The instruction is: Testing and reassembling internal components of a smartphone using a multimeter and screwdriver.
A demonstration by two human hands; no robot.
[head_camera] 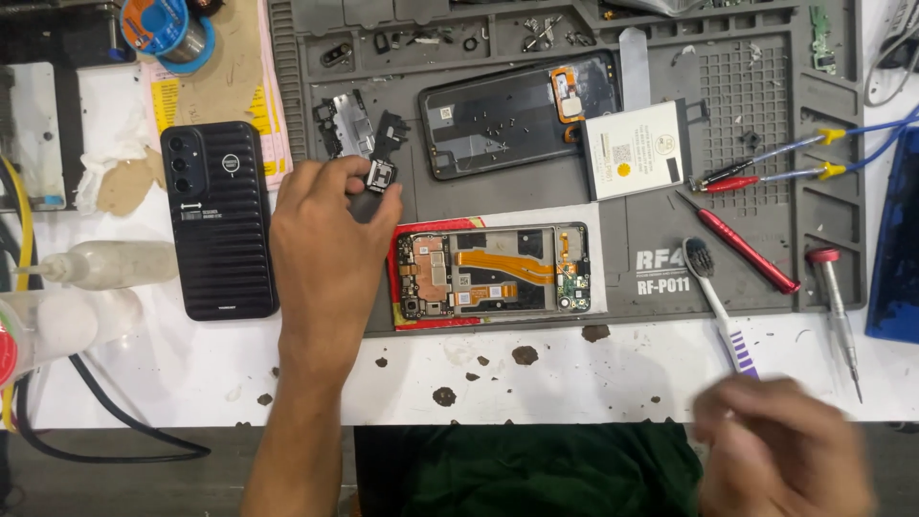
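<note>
My left hand (325, 239) rests on the left part of the grey repair mat (661, 201) and pinches a small black phone part (381, 176) between thumb and fingertips. Just right of it lies an opened phone (493, 271) with its boards and orange flex cable exposed. Behind that lie the phone's dark back cover (517, 115) and a white battery (637, 148). My right hand (780, 450) is blurred at the bottom right, near the table's front edge; what it holds cannot be made out. A white brush (718, 306) lies close above it.
A black ribbed phone (220, 218) lies left of the mat. Red screwdrivers (742, 251), probes with blue leads (766, 165) and a silver driver (838, 316) sit on the right. A squeeze bottle (105, 263) and solder spool (163, 29) are at left. A blue object (898, 239) lies at the right edge.
</note>
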